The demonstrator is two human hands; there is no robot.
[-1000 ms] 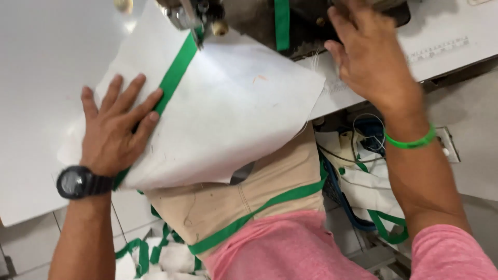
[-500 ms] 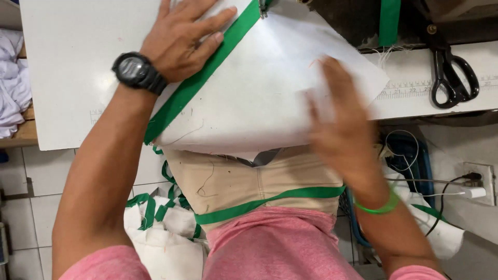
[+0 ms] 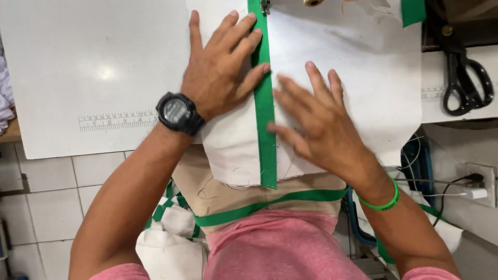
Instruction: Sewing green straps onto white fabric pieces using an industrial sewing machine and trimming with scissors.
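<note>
A white fabric piece [image 3: 358, 67] with a green binding strip [image 3: 265, 129] lies on the white sewing table [image 3: 93, 67]. The strip runs straight up toward the presser foot [image 3: 265, 6] at the top edge. My left hand [image 3: 223, 67], with a black watch on the wrist, lies flat on the fabric just left of the strip, its fingertips on the green edge. My right hand [image 3: 316, 124], with a green band on the wrist, presses flat on the fabric right of the strip. Neither hand grips anything.
Black scissors [image 3: 461, 78] lie on the table at the right. A beige apron with green trim [image 3: 259, 202] covers my lap. More white-and-green pieces [image 3: 171, 233] hang below the table at the left. Cables and a wall socket [image 3: 477, 181] sit at lower right.
The fabric has been turned so the green strip now runs straight up to the presser foot. My right hand came down from the machine onto the fabric beside the strip.
</note>
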